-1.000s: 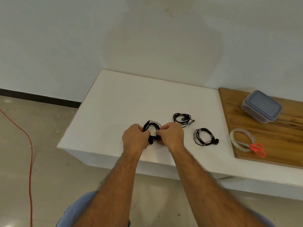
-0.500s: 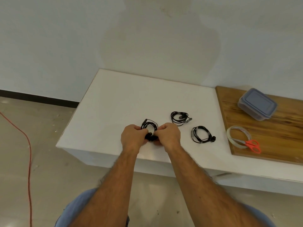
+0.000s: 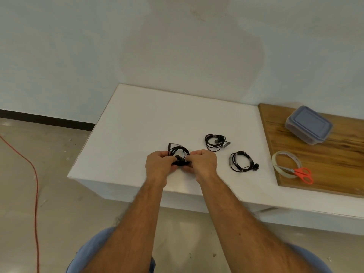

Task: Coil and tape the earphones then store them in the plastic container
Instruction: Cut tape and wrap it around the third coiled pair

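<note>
A coiled black earphone [image 3: 178,153] sits between my two hands over the white table [image 3: 137,123]. My left hand [image 3: 160,165] grips its left side and my right hand [image 3: 202,163] pinches its right side; the lower part of the coil is hidden by my fingers. Two other coiled black earphones lie on the table to the right, one farther back [image 3: 215,142] and one nearer [image 3: 241,161]. A closed plastic container [image 3: 308,125] with a grey-blue lid stands on the wooden board [image 3: 334,164]. A roll of clear tape [image 3: 285,163] lies there too.
Orange-handled scissors [image 3: 301,174] rest across the tape roll on the board. An orange cable [image 3: 35,184] runs along the floor at the left. The wall stands right behind the table.
Both hands stay on the coil. They have worked it slightly, and the cable end now sticks up at the coil's upper left.
</note>
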Tool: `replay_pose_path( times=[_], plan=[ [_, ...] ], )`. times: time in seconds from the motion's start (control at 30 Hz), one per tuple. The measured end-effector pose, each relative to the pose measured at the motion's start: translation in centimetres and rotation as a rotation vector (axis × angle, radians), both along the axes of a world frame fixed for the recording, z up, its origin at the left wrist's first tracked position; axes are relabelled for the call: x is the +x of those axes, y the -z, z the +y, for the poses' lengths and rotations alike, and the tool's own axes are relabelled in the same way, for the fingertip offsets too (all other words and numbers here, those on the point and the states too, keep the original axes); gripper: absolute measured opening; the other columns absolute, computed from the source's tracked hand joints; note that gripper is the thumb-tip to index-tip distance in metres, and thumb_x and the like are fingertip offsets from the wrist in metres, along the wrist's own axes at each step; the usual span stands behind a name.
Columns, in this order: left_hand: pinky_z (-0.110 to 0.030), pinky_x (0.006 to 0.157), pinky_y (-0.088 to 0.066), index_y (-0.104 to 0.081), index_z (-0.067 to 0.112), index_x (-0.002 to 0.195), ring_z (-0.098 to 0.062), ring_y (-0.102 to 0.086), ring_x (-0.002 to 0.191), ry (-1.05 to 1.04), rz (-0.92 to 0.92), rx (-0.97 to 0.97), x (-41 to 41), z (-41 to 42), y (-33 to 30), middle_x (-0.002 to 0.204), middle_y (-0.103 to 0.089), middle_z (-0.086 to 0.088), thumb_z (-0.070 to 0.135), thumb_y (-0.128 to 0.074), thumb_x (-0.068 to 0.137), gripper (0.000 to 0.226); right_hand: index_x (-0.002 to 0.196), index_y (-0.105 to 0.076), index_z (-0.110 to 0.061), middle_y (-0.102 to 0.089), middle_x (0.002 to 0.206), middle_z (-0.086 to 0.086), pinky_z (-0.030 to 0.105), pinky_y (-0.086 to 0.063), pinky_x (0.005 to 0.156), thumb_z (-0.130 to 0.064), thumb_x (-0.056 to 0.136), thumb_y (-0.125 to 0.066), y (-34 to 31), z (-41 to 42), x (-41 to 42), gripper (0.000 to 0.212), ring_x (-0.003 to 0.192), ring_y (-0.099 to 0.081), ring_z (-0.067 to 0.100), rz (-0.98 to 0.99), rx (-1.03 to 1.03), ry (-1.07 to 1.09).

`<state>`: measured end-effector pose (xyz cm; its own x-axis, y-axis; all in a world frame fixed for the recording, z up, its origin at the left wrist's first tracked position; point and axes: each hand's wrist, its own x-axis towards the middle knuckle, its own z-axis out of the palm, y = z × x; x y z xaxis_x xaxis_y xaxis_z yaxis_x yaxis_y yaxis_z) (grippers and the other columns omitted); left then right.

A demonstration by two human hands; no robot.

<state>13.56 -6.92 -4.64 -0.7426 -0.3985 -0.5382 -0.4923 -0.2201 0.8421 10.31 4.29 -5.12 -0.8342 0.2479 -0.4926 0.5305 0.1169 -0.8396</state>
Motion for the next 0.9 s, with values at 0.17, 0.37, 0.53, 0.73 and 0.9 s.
replay_pose_path(
  times=[0.17, 0.37, 0.53, 0.73, 0.9],
  plan=[
    [-0.038, 0.072, -0.059, -0.07, 0.013, 0.088, -0.02, -0.071, 0.071, 0.134, -0.036, -0.386, 0.0, -0.1, 0.5, 0.078, -0.073, -0.001, 0.014, -0.074, 0.074, 0.014, 0.062, -0.063, -0.023, -0.07, 0.073, -0.003, 0.042, -0.06, 0.069, -0.009, 0.07, -0.073, -0.1, -0.4, 0.0, 0.019, 0.075, -0.07, 0.022, 0.092, 0.332, -0.179],
    [-0.025, 0.055, -0.039, -0.072, 0.018, 0.092, -0.013, -0.06, 0.071, 0.257, -0.057, -0.688, 0.4, -0.2, -0.5, 0.074, -0.063, 0.009, 0.031, -0.073, 0.082, 0.016, 0.082, -0.073, -0.022, -0.07, 0.081, -0.006, 0.025, -0.047, 0.06, -0.022, 0.079, -0.072, -0.6, 0.1, -0.1, 0.003, 0.078, -0.065, 0.016, 0.096, 0.566, -0.28],
    [-0.023, 0.068, -0.038, -0.066, 0.015, 0.111, -0.012, -0.058, 0.081, 0.224, -0.032, -0.662, 0.5, -0.5, -0.1, 0.091, -0.068, 0.002, 0.033, -0.075, 0.081, 0.036, 0.074, -0.07, -0.022, -0.07, 0.072, -0.004, 0.031, -0.057, 0.065, -0.026, 0.082, -0.07, -0.2, 0.3, -0.4, 0.008, 0.069, -0.069, 0.021, 0.134, 0.577, -0.32],
    [-0.033, 0.08, -0.053, -0.065, 0.017, 0.118, -0.023, -0.068, 0.08, 0.221, 0.032, -0.639, 0.3, -0.4, 0.3, 0.101, -0.071, -0.002, 0.032, -0.07, 0.086, 0.036, 0.074, -0.065, -0.025, -0.069, 0.072, -0.005, 0.034, -0.057, 0.069, -0.032, 0.083, -0.069, 0.2, 0.6, -0.4, 0.013, 0.069, -0.068, 0.02, 0.186, 0.557, -0.314],
    [-0.036, 0.09, -0.052, -0.062, 0.016, 0.125, -0.026, -0.069, 0.09, 0.209, 0.055, -0.654, 0.4, -0.4, 0.2, 0.111, -0.07, -0.004, 0.032, -0.061, 0.093, 0.035, 0.074, -0.064, -0.024, -0.069, 0.073, -0.006, 0.037, -0.058, 0.07, -0.028, 0.086, -0.064, 0.1, 0.7, -0.4, 0.013, 0.068, -0.068, 0.021, 0.22, 0.546, -0.305]
  ],
)
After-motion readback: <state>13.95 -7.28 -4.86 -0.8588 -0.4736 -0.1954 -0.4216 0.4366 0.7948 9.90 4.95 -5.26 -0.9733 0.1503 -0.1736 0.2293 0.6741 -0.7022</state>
